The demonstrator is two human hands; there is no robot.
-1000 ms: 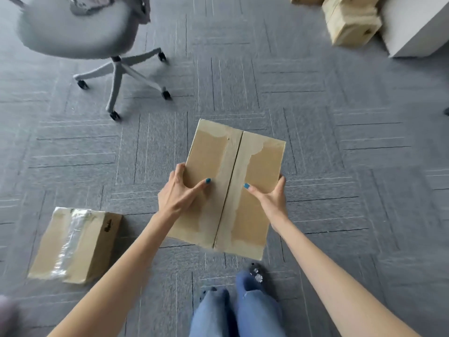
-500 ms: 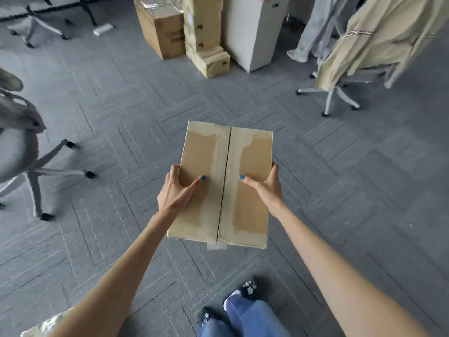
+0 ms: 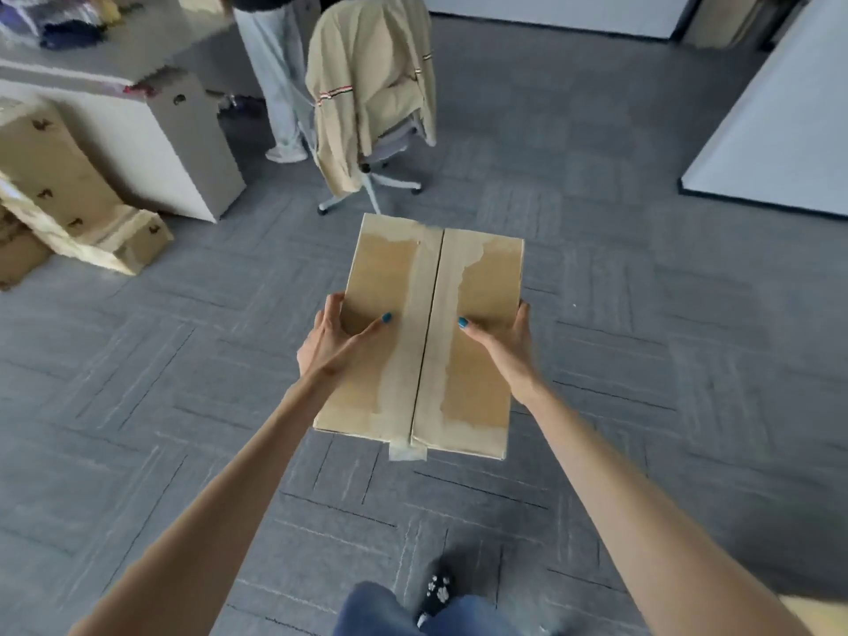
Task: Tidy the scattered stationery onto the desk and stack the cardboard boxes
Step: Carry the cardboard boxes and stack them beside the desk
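Two hands carry the cardboard box [image 3: 477, 383] above the floor [image 3: 665, 369]: left hand [image 3: 337, 342] and right hand [image 3: 502, 335] clasp its sides. Best kept level, then squared onto the stacked boxes [image 3: 55, 176].

Office: grey carpet tiles [image 3: 642, 314], swivel chair [image 3: 394, 144], white desk [image 3: 151, 126].

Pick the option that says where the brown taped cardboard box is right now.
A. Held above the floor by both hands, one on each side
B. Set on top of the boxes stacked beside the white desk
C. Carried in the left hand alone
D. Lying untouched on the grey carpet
A: the left hand and the right hand grip opposite sides of the brown taped cardboard box, thumbs on its top, above the grey carpet.
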